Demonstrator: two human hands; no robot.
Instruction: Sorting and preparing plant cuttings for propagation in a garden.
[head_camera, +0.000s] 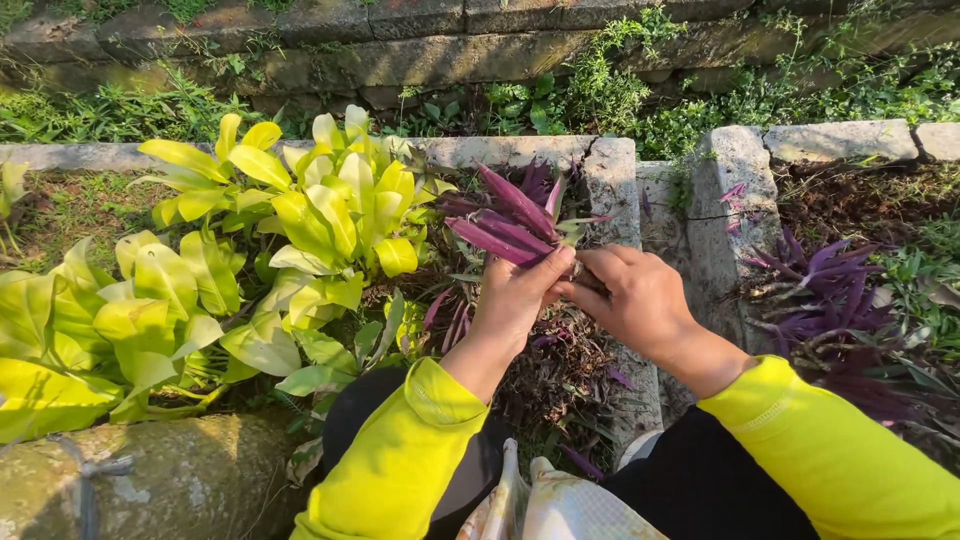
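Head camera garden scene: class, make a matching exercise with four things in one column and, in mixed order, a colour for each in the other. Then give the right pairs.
Things:
1. cutting held by the left hand and right hand
2. leafy shrub
3. stone edging
4. trousers

Colours:
A. grey
B. black
C. purple
D. yellow-green

Pairs: 1-C, 2-D, 3-A, 4-B

We find no label, sign or screen anywhere here. The one thing close to a package is a pale woven sack (560, 505), whitish with a faint check pattern, its open mouth bunched into folds. It lies at the bottom edge, just below the hands and between the two yellow sleeves (400, 460).
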